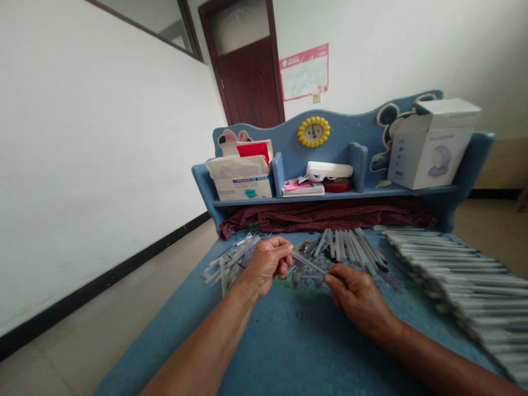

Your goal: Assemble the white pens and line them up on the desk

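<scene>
My left hand [272,259] pinches one end of a slim translucent pen barrel [308,262] between thumb and fingers. The fingers of my right hand [353,289] close on its other end, so the barrel slants between both hands above the desk. Left of my left hand lies a loose heap of pale pen parts [231,261]. Behind the held barrel, thin dark rods like refills [303,254] are partly hidden. More translucent barrels [350,246] lie fanned out beyond my right hand. At the right a large stack of pens [466,280] lies in rows.
The blue desk [264,352] has a raised back shelf [330,198]. On it stand a mask box [245,186], papers [303,190], a red round case [338,185] and a white carton [435,146]. Red checked cloth [313,215] is bunched under the shelf.
</scene>
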Action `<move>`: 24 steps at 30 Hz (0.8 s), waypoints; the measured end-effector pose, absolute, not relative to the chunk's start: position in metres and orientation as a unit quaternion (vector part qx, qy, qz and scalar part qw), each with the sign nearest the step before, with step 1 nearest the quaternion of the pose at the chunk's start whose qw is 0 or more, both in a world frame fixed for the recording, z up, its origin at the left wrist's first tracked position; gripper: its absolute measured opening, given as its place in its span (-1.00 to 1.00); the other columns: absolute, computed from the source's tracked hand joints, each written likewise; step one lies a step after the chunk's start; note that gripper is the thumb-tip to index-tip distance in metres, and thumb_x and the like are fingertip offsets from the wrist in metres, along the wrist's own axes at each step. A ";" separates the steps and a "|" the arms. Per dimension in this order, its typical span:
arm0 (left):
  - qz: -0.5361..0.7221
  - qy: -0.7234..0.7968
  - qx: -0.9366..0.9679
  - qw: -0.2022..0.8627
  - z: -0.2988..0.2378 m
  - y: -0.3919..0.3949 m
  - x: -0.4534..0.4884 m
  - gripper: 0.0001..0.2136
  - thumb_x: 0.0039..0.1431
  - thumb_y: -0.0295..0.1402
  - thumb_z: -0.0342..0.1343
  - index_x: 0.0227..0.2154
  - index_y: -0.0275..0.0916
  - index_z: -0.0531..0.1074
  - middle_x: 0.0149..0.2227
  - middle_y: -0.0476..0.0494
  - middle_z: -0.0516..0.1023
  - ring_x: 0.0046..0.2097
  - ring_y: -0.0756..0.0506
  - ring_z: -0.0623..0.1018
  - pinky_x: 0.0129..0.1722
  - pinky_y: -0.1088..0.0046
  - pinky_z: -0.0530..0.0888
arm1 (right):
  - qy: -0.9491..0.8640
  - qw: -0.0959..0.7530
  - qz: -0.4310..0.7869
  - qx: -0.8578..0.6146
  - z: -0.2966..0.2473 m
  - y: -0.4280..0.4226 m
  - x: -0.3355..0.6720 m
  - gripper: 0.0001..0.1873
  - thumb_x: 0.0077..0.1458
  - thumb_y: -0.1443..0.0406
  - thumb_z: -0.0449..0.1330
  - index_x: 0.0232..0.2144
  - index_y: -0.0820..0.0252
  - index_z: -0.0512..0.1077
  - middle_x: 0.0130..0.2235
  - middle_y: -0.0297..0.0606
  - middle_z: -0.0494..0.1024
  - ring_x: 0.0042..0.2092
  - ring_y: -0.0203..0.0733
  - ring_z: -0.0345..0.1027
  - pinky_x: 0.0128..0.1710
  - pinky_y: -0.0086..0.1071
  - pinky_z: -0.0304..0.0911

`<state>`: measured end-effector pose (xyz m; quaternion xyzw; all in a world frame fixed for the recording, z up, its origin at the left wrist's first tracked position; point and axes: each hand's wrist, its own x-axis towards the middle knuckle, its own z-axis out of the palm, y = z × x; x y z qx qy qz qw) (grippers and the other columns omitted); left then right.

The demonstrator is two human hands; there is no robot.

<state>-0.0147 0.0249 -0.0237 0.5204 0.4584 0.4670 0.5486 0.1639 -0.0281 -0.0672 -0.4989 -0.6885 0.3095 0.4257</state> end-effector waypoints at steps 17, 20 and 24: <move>0.426 0.436 0.595 0.524 -0.025 0.019 0.004 -0.83 0.02 -0.29 0.11 -0.46 -0.31 0.34 -0.66 0.05 0.41 -0.73 0.13 0.29 -0.74 0.66 0.19 | -0.791 0.287 0.090 -0.534 -0.043 -0.022 0.172 -0.82 0.13 0.27 -0.03 -0.32 0.15 0.37 -0.46 -0.29 0.50 -0.41 -0.26 0.35 -0.45 -0.46 0.01; 0.402 0.423 0.615 0.530 -0.022 0.016 0.007 -0.82 0.05 -0.27 0.09 -0.39 -0.32 0.35 -0.63 0.03 0.44 -0.71 0.12 0.33 -0.71 0.66 0.19 | -0.806 0.244 0.059 -0.536 -0.031 -0.023 0.182 -0.84 0.12 0.28 0.01 -0.37 0.16 0.38 -0.39 -0.27 0.52 -0.35 -0.25 0.37 -0.41 -0.46 0.03; 0.392 0.429 0.629 0.516 -0.020 0.016 0.007 -0.77 0.07 -0.23 0.06 -0.31 -0.32 0.36 -0.61 0.03 0.44 -0.70 0.11 0.33 -0.70 0.64 0.19 | -0.807 0.217 0.010 -0.550 -0.014 -0.038 0.216 -0.84 0.12 0.29 0.04 -0.42 0.18 0.40 -0.38 -0.28 0.48 -0.34 -0.29 0.34 -0.37 -0.47 0.06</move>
